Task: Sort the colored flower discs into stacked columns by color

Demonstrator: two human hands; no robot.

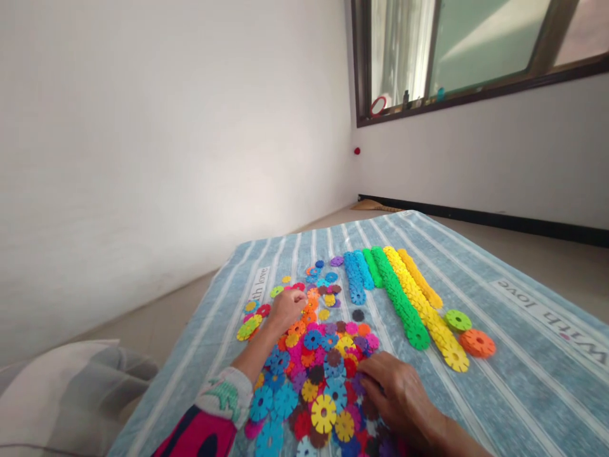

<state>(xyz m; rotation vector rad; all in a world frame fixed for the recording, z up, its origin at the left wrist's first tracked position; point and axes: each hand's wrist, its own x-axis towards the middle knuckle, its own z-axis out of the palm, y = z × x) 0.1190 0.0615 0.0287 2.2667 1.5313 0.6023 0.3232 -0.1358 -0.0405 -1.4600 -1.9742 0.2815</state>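
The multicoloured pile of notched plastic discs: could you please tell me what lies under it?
A blue cloth with white stripes shows around the pile of overlapping discs; what lies directly beneath is covered, so it cannot be seen.

Soft, even light is spreading around me, glowing on the pale left wall (181, 127) and streaking the window glass (490, 38); toward the right edge, printed lettering (554, 320) is stretching and blurring.

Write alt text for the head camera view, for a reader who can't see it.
A person's left hand and right hand are at a heap of colourful notched discs on a striped blue cloth. To the right lie blue, green, yellow and orange rows of overlapping discs; behind are a white wall and a window.
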